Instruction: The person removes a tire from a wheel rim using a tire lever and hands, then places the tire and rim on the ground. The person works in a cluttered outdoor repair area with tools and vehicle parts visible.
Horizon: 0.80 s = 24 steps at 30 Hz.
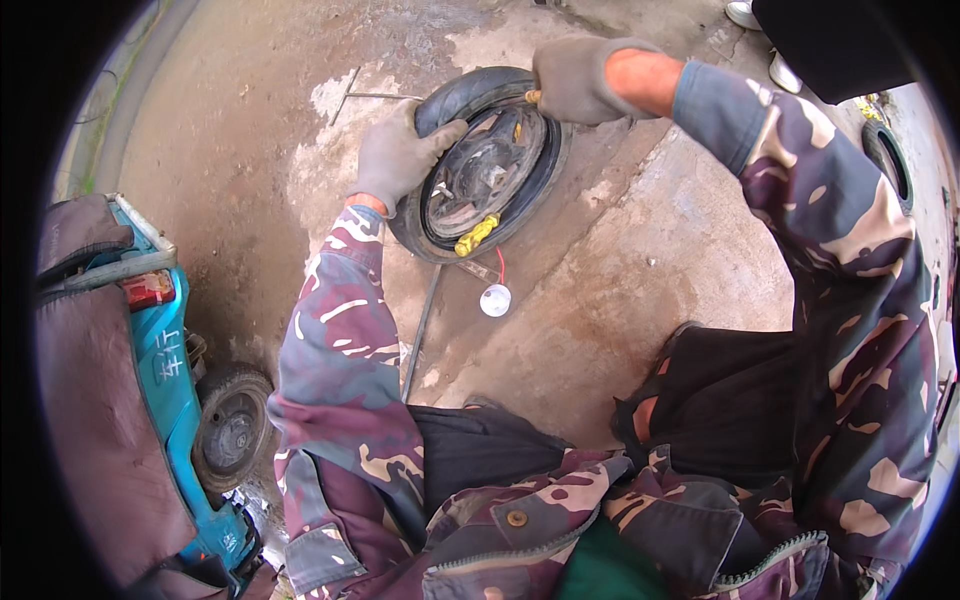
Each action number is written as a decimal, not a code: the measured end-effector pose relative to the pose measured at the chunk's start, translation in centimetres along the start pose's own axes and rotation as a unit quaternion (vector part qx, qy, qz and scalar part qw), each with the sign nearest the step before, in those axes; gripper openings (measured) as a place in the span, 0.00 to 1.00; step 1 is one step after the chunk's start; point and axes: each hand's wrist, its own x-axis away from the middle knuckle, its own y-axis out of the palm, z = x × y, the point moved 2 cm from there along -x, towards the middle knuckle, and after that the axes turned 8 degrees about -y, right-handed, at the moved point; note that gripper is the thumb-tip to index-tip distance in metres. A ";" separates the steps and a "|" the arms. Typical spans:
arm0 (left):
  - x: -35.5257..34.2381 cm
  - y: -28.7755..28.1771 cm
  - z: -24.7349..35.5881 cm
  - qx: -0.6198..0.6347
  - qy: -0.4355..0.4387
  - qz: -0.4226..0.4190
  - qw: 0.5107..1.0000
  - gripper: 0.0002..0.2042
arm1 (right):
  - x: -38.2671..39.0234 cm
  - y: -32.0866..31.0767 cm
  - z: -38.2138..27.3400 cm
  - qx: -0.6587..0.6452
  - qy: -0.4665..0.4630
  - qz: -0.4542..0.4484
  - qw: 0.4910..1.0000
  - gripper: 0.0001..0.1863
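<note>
A small black tire on a dark wheel rim (487,178) lies tilted on the ground ahead of me. My left hand (400,152), in a grey glove, is closed on the left side of the tire (470,92), its thumb reaching toward the rim. On the far right side, my gloved right hand (580,80) makes a fist around a tool, of which only a yellowish-brown end (532,96) shows. A second tool with a knobbly yellow handle (477,235) sits at the near edge of the rim, its shaft hidden.
Beside the wheel stands a small white round container (495,300) with a red stick or wire. A long metal bar (422,335) lies near my left sleeve. At left is a blue vehicle (165,350) with a wheel (232,425). Another person's shoe (785,73) and a loose tire (887,163) are far right.
</note>
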 end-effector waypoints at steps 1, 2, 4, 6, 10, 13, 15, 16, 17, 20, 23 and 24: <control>0.0 0.0 -0.3 0.005 -0.004 -0.002 1.000 0.36 | -0.1 0.5 0.1 0.015 -0.006 0.027 1.000 0.18; -0.1 0.1 -0.5 0.010 -0.014 -0.001 1.000 0.36 | -0.3 1.1 -0.1 0.002 -0.006 0.099 0.995 0.16; -0.2 0.2 -1.1 0.020 -0.020 0.012 1.000 0.37 | 0.2 4.4 -0.8 -0.114 0.047 0.208 0.970 0.15; -0.4 0.2 -1.4 0.046 -0.035 0.014 0.998 0.36 | 1.3 8.3 -1.7 -0.173 0.071 0.334 0.924 0.16; -0.7 0.3 -1.2 0.103 -0.044 -0.031 0.993 0.38 | 1.7 12.3 -0.5 -0.223 0.078 0.346 0.908 0.18; -0.6 0.0 -0.1 0.029 0.016 -0.005 0.999 0.40 | 3.0 12.9 1.7 -0.249 0.063 0.352 0.900 0.17; -0.3 -0.1 0.6 0.008 0.021 -0.003 1.000 0.39 | 3.6 14.0 1.3 -0.293 0.060 0.388 0.872 0.17; -0.1 -0.1 0.8 0.013 0.006 -0.017 1.000 0.40 | 3.8 15.3 0.7 -0.331 0.104 0.362 0.865 0.17; -0.1 0.1 1.2 0.026 -0.002 -0.041 0.999 0.40 | 3.7 16.5 -0.4 -0.336 0.134 0.371 0.855 0.18; -0.5 0.2 2.3 0.017 0.034 -0.043 0.998 0.41 | 1.8 20.7 -5.1 -0.550 0.186 0.322 0.748 0.19; -0.5 0.1 2.7 0.012 0.037 -0.043 0.998 0.41 | -0.1 22.0 -7.6 -0.591 0.178 0.319 0.719 0.20; -0.4 0.0 2.7 0.026 0.034 -0.033 0.999 0.39 | -0.9 21.9 -7.7 -0.576 0.180 0.321 0.730 0.20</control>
